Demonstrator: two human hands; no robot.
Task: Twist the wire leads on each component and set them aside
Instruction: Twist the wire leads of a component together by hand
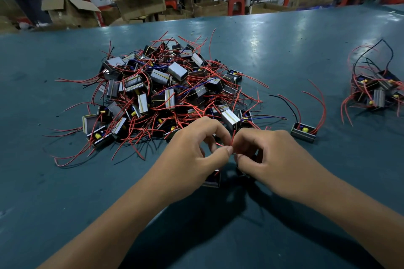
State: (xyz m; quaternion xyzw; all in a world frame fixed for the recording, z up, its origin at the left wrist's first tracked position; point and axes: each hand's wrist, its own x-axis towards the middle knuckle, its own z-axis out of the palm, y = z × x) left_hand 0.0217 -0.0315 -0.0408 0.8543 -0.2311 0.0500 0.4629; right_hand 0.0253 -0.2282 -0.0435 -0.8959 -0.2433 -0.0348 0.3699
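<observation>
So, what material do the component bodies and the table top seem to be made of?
Component bodies: probably metal, their grey faces shine and have sharp folded edges. Table top: a smooth teal coating, maybe paint or vinyl, with glossy light reflections. The base beneath cannot be seen.

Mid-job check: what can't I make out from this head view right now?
- Twist in the red leads: hidden between left hand and right hand; twisted or not, cannot tell.
- Component being worked: mostly covered by the left hand.
- Small pile at right: cut off by the frame edge.
- Big pile: too tangled to count.
</observation>
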